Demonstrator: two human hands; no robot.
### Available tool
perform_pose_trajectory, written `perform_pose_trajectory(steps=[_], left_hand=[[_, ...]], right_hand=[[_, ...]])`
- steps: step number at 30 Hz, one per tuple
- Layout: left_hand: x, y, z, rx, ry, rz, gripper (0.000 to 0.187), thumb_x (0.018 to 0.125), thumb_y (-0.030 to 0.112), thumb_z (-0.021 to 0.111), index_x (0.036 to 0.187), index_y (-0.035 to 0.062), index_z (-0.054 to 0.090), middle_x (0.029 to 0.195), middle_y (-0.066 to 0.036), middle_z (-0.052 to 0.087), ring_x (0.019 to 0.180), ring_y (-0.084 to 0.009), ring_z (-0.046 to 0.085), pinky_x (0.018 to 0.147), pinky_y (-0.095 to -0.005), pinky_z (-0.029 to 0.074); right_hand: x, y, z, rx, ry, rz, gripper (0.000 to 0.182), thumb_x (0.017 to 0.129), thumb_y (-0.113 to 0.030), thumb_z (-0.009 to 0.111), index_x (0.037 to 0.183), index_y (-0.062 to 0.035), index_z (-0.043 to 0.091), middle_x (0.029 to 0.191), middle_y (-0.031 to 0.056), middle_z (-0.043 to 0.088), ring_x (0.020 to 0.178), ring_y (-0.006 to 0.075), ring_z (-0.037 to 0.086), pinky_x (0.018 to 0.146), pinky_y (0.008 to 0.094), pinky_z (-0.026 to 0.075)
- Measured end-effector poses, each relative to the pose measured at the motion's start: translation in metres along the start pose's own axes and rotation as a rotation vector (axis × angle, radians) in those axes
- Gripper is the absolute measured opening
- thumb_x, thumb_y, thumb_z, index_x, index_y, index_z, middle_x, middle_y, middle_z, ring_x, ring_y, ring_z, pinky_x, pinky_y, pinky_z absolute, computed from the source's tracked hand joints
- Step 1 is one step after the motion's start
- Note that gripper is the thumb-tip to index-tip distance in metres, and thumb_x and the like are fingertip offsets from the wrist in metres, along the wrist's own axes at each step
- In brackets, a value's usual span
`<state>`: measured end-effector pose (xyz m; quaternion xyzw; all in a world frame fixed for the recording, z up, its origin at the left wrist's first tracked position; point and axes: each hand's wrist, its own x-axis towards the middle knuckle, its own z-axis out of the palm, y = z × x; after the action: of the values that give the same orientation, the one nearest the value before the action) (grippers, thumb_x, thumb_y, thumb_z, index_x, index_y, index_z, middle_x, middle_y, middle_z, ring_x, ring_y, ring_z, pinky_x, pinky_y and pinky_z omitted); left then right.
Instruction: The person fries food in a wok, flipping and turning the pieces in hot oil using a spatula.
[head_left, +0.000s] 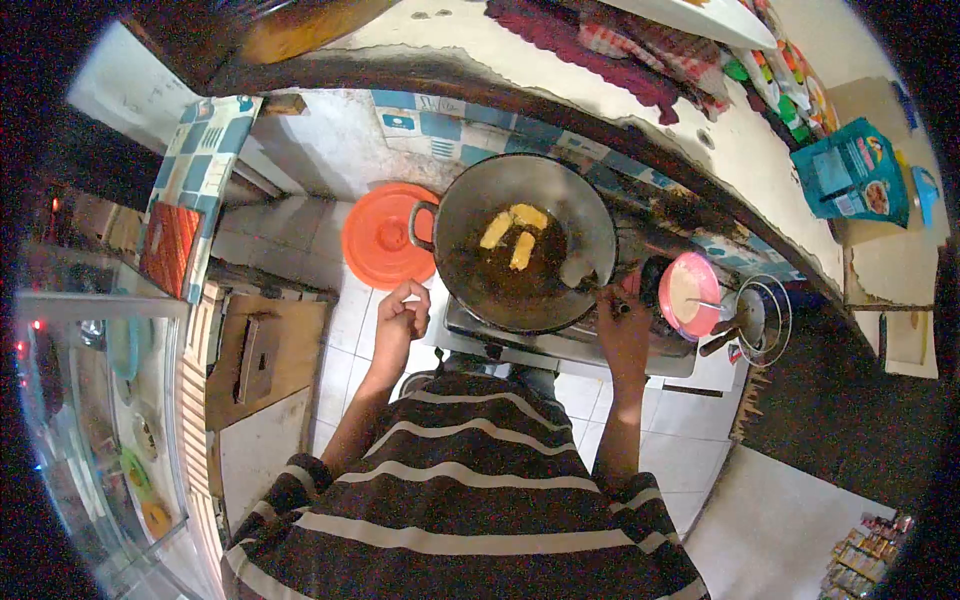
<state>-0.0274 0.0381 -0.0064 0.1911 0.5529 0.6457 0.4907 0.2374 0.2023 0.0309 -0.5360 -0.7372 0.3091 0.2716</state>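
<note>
A large dark wok (470,285) stands on the stove, with 3 golden fried pieces (524,250) lying in the brown oil at its bottom. My right hand (622,318) is closed round the handle of a spatula (578,270) at the wok's right rim. The spatula's blade rests inside the wok, against its right wall. My left hand (403,312) hovers in front of the wok's left loop handle, apart from it, fingers curled in and nothing visible between them.
An orange plastic lid or basin (375,240) is left of the wok. To the right, a pink bowl (688,295) holds pale batter and a spoon, beside a wire strainer (765,320). A teal packet (850,175) sits on the upper right ledge. A glass cabinet (100,320) stands far left.
</note>
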Motion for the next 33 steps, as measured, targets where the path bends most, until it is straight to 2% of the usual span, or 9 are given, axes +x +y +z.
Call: perform_pose_trajectory(steps=[6,7,9,13,19,22,25,31,33], left_hand=[[-0.002,0.009,0.008,0.061,0.009,-0.001,0.025,0.065,-0.005,0.033,0.081,0.0071,0.048,0.052,0.004,0.037,0.045,-0.0045,0.028,0.042,-0.0212,0.019],[0.001,0.013,0.010,0.038,-0.010,0.005,0.025,0.065,-0.005,0.033,0.081,0.0070,0.048,0.052,0.004,0.038,0.044,-0.0046,0.029,0.042,-0.0213,0.019],[-0.001,0.016,0.011,0.047,-0.072,0.042,0.025,0.065,-0.005,0.033,0.082,0.0068,0.048,0.051,0.003,0.037,0.044,-0.0055,0.030,0.042,-0.0215,0.020],[-0.002,0.017,0.014,0.019,-0.017,-0.021,0.025,0.063,-0.004,0.033,0.080,0.0061,0.048,0.050,0.003,0.036,0.043,-0.0063,0.030,0.042,-0.0225,0.020],[-0.010,0.012,0.010,0.021,-0.005,0.034,0.025,0.062,-0.004,0.033,0.079,0.0062,0.048,0.049,0.002,0.038,0.043,-0.0071,0.032,0.042,-0.0223,0.021],[-0.015,0.016,0.012,0.021,-0.006,0.020,0.024,0.063,-0.004,0.033,0.078,0.0063,0.048,0.050,0.002,0.039,0.044,-0.0072,0.033,0.042,-0.0222,0.022],[-0.018,0.012,0.012,0.006,-0.029,0.032,0.025,0.063,-0.005,0.032,0.078,0.0063,0.048,0.050,0.002,0.038,0.044,-0.0072,0.033,0.043,-0.0221,0.023],[-0.025,0.015,0.016,-0.037,-0.025,0.008,0.026,0.062,-0.006,0.032,0.079,0.0062,0.048,0.050,0.003,0.036,0.045,-0.0068,0.030,0.043,-0.0220,0.021],[-0.028,0.015,0.015,-0.052,-0.020,-0.012,0.026,0.062,-0.006,0.032,0.080,0.0062,0.048,0.051,0.003,0.036,0.045,-0.0067,0.030,0.043,-0.0220,0.020]], right_hand=[[-0.001,0.026,0.013,-0.188,0.152,-0.179,0.026,0.087,-0.021,0.059,0.089,0.0048,0.064,0.092,0.0175,0.066,0.079,0.0274,0.063,0.076,0.0364,0.047],[-0.002,-0.008,-0.003,-0.023,-0.081,0.127,0.031,0.087,-0.027,0.059,0.091,0.0041,0.065,0.100,0.0195,0.065,0.089,0.0307,0.063,0.082,0.0367,0.046],[-0.004,-0.003,0.001,-0.239,0.114,-0.122,0.035,0.088,-0.030,0.058,0.093,0.0033,0.065,0.100,0.0210,0.065,0.093,0.0319,0.063,0.083,0.0368,0.047],[-0.006,-0.008,-0.001,-0.012,-0.050,0.126,0.039,0.088,-0.036,0.057,0.097,0.0016,0.065,0.101,0.0230,0.064,0.097,0.0342,0.062,0.084,0.0381,0.047],[-0.010,-0.010,-0.003,-0.130,-0.026,0.128,0.042,0.088,-0.039,0.056,0.100,0.0000,0.064,0.100,0.0221,0.064,0.096,0.0363,0.061,0.084,0.0405,0.047],[-0.015,-0.001,0.003,-0.331,0.193,-0.170,0.042,0.088,-0.040,0.056,0.101,-0.0004,0.064,0.098,0.0229,0.064,0.096,0.0367,0.061,0.085,0.0412,0.046],[-0.019,-0.023,-0.014,-0.089,-0.087,0.171,0.042,0.087,-0.040,0.056,0.101,-0.0016,0.065,0.099,0.0233,0.064,0.097,0.0367,0.060,0.087,0.0420,0.045],[-0.029,-0.012,-0.008,-0.124,0.016,0.040,0.040,0.087,-0.041,0.057,0.102,-0.0042,0.065,0.096,0.0215,0.065,0.094,0.0349,0.061,0.085,0.0427,0.045],[-0.034,-0.026,-0.015,-0.121,-0.044,0.167,0.037,0.087,-0.038,0.058,0.103,-0.0051,0.065,0.094,0.0212,0.065,0.091,0.0344,0.061,0.084,0.0424,0.046]])
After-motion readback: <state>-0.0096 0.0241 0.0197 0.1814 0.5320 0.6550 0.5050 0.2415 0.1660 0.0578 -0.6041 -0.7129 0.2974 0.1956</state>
